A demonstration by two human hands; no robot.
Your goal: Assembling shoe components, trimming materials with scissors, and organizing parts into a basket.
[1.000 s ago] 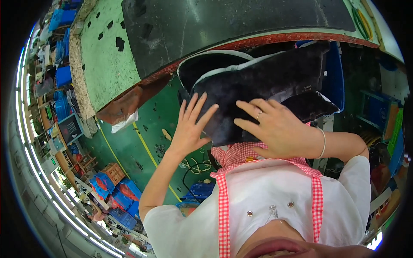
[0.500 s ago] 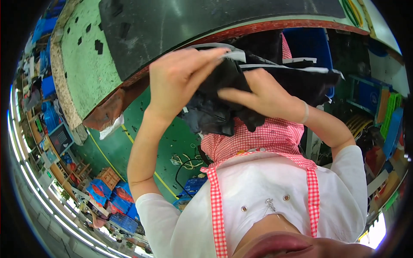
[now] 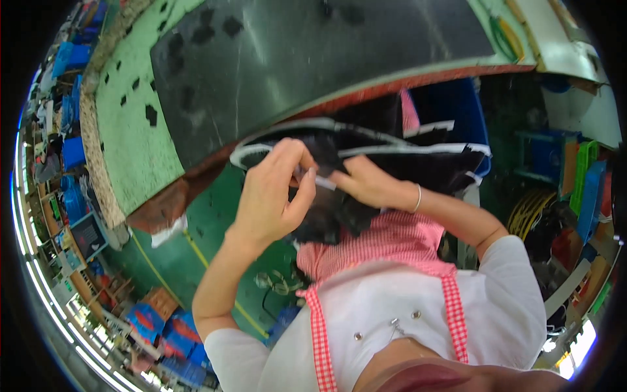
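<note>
My left hand point(image 3: 273, 191) is closed, thumb and fingers bent together at the edge of a small black fabric-like piece point(image 3: 324, 157). From the other side my right hand point(image 3: 373, 183) pinches the same piece, near a short white strip point(image 3: 324, 182). Motion blurs the fingertips, and part of the piece is hidden behind them. Below the hands more dark, crumpled pieces point(image 3: 320, 222) lie on my red checked apron point(image 3: 372, 243). Behind them stretches a larger black sheet point(image 3: 418, 171) with a long white edge strip point(image 3: 431, 149).
A green worktable point(image 3: 134, 166) with a dark mat point(image 3: 274, 72) and a red-brown edge curves in front of me. Black scraps point(image 3: 151, 115) lie on its left. A blue bin point(image 3: 480, 121) stands under the table at the right. Coiled yellow cable point(image 3: 530, 212) is farther right.
Both hands have come down toward my lap and closer together on the black piece. The view has tilted, showing more of the table top.
</note>
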